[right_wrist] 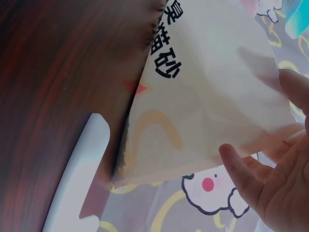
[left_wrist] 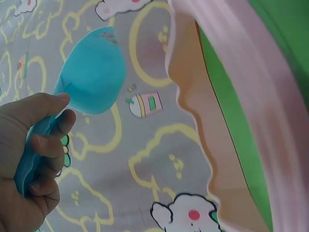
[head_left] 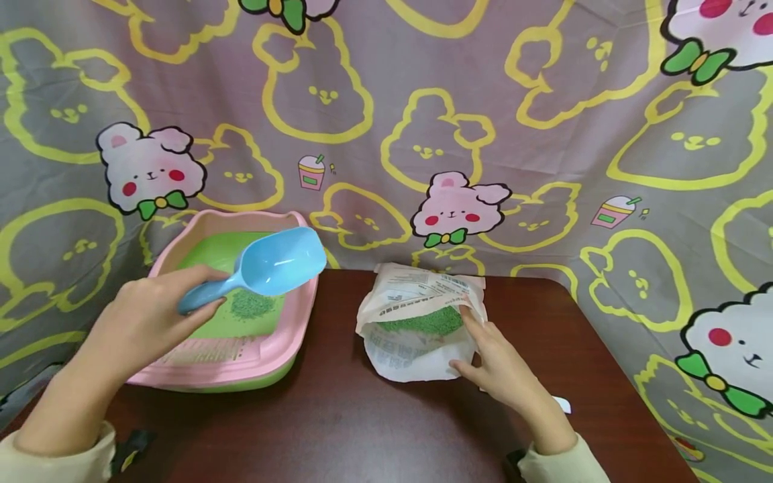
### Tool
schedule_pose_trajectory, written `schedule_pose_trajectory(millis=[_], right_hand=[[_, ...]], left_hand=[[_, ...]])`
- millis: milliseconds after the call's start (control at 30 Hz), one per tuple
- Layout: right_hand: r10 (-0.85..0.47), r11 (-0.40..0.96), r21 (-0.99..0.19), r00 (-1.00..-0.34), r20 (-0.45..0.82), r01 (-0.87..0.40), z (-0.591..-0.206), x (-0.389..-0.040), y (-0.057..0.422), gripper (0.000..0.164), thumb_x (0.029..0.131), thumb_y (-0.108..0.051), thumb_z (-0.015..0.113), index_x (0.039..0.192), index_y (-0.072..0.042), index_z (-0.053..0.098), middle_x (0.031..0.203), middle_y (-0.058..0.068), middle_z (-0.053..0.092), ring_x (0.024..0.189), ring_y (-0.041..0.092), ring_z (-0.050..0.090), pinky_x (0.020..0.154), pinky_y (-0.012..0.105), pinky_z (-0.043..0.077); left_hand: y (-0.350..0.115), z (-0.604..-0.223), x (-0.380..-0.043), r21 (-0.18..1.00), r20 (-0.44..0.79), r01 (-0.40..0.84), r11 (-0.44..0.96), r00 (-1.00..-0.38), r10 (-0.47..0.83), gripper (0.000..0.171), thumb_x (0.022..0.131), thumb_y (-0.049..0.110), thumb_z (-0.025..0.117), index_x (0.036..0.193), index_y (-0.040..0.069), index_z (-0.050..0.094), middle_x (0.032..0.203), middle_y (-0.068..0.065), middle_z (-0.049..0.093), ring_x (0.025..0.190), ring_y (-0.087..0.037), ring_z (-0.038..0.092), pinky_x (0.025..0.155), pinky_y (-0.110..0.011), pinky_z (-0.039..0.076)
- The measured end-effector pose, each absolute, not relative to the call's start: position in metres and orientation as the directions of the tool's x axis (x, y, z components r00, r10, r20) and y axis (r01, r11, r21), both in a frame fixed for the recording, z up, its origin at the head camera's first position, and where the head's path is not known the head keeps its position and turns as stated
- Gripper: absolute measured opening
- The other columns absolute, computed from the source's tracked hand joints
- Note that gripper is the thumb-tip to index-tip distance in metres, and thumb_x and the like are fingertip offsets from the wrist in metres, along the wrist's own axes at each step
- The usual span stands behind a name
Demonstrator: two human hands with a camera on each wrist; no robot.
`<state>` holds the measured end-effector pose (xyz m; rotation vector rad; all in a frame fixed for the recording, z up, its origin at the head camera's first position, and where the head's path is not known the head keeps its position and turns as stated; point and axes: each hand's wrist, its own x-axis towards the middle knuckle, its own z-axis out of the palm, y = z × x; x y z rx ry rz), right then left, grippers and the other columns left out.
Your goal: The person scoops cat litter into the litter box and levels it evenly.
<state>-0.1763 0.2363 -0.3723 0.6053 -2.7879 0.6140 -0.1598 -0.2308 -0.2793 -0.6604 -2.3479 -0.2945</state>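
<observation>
My left hand [head_left: 141, 315] grips a light blue scoop [head_left: 284, 261] by its handle, the bowl facing up with no litter visible in it. The scoop overlaps the pink-rimmed litter box [head_left: 298, 315] in the head view. A white paper bag of green cat litter [head_left: 425, 322] sits on the table with its mouth open toward me. My right hand [head_left: 504, 365] is at the bag's right edge, thumb and fingers spread apart. One fingertip [head_left: 468, 314] overlaps the bag's mouth. In the right wrist view, fingers of the right hand [right_wrist: 270, 179] lie beside the printed paper side.
A small heap of green litter [head_left: 250, 304] lies in the box's green base. A white plastic piece [right_wrist: 79, 179] lies on the dark wooden table [head_left: 356, 429] right of the bag. A cartoon-printed curtain [head_left: 362, 161] closes off the back and sides.
</observation>
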Motion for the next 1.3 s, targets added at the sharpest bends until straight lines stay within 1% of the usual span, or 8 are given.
schedule_pose_trajectory(millis=[67, 200, 467, 700, 867, 967, 1033, 1300], right_hand=[[-0.346, 0.825, -0.354, -0.89, 0.298, -0.44, -0.373, -0.176, 0.236, 0.09, 0.08, -0.017, 0.083, 0.153, -0.001, 0.033, 0.159, 0.014, 0.036, 0.106, 0.024, 0.049, 0.083, 0.039, 0.045], [-0.341, 0.825, -0.363, -0.894, 0.291, -0.433, -0.373, -0.176, 0.235, 0.092, 0.08, -0.017, 0.083, 0.154, -0.002, 0.031, 0.157, 0.016, 0.039, 0.101, 0.023, 0.048, 0.08, 0.037, 0.045], [-0.333, 0.825, -0.369, -0.897, 0.292, -0.427, -0.373, -0.177, 0.234, 0.093, 0.079, -0.017, 0.084, 0.155, -0.004, 0.03, 0.154, 0.016, 0.043, 0.097, 0.022, 0.047, 0.077, 0.034, 0.044], [-0.335, 0.82, -0.376, -0.895, 0.295, -0.431, -0.374, -0.179, 0.233, 0.093, 0.079, -0.017, 0.084, 0.154, 0.0, 0.031, 0.157, 0.015, 0.038, 0.093, 0.019, 0.046, 0.071, 0.028, 0.043], [-0.334, 0.822, -0.37, -0.892, 0.303, -0.433, -0.374, -0.181, 0.233, 0.092, 0.078, -0.017, 0.084, 0.152, 0.002, 0.033, 0.157, 0.016, 0.039, 0.09, 0.018, 0.045, 0.069, 0.027, 0.042], [-0.334, 0.821, -0.373, -0.893, 0.3, -0.432, -0.373, -0.181, 0.233, 0.092, 0.079, -0.018, 0.084, 0.152, 0.002, 0.033, 0.158, 0.016, 0.037, 0.091, 0.019, 0.045, 0.069, 0.027, 0.043], [-0.334, 0.821, -0.374, -0.894, 0.3, -0.432, -0.373, -0.182, 0.233, 0.092, 0.079, -0.018, 0.084, 0.152, 0.002, 0.033, 0.156, 0.016, 0.039, 0.092, 0.019, 0.046, 0.069, 0.027, 0.043], [-0.317, 0.822, -0.396, -0.906, 0.282, -0.41, -0.372, -0.182, 0.234, 0.092, 0.079, -0.018, 0.084, 0.153, 0.0, 0.032, 0.144, 0.017, 0.051, 0.091, 0.019, 0.045, 0.068, 0.027, 0.043]], left_hand=[[-0.225, -0.282, -0.159, 0.039, 0.684, 0.561, 0.827, -0.618, 0.388, 0.03, 0.088, 0.041, 0.074, 0.105, 0.016, 0.072, 0.083, 0.004, 0.072, 0.058, -0.004, 0.045, 0.049, -0.028, 0.044], [-0.214, -0.288, -0.158, 0.044, 0.727, 0.621, 0.783, -0.557, 0.401, 0.064, 0.095, 0.065, 0.035, 0.102, 0.015, 0.073, 0.084, 0.004, 0.073, 0.062, -0.004, 0.051, 0.058, -0.021, 0.047], [-0.193, -0.298, -0.157, 0.088, 0.741, 0.696, 0.712, -0.524, 0.421, 0.057, 0.096, 0.061, 0.041, 0.101, 0.014, 0.074, 0.088, 0.006, 0.074, 0.066, -0.005, 0.055, 0.065, -0.015, 0.048], [-0.179, -0.31, -0.156, 0.151, 0.696, 0.722, 0.676, -0.563, 0.446, 0.052, 0.096, 0.058, 0.043, 0.102, 0.017, 0.074, 0.087, 0.009, 0.073, 0.067, -0.001, 0.054, 0.065, -0.014, 0.049], [-0.169, -0.318, -0.155, 0.169, 0.663, 0.731, 0.661, -0.581, 0.472, 0.02, 0.089, 0.033, 0.075, 0.102, 0.018, 0.074, 0.089, 0.009, 0.074, 0.069, 0.001, 0.055, 0.064, -0.018, 0.052], [-0.164, -0.322, -0.155, 0.182, 0.648, 0.738, 0.649, -0.587, 0.486, 0.029, 0.076, 0.012, 0.083, 0.102, 0.02, 0.073, 0.089, 0.011, 0.073, 0.069, 0.003, 0.054, 0.063, -0.019, 0.052], [-0.161, -0.325, -0.155, 0.196, 0.638, 0.745, 0.638, -0.591, 0.494, 0.034, 0.073, 0.008, 0.084, 0.103, 0.02, 0.073, 0.089, 0.011, 0.072, 0.069, 0.003, 0.053, 0.062, -0.019, 0.051], [-0.149, -0.336, -0.157, 0.229, 0.584, 0.768, 0.598, -0.6, 0.547, 0.032, 0.078, 0.011, 0.081, 0.106, 0.022, 0.071, 0.091, 0.013, 0.071, 0.072, 0.003, 0.054, 0.064, -0.021, 0.05]])
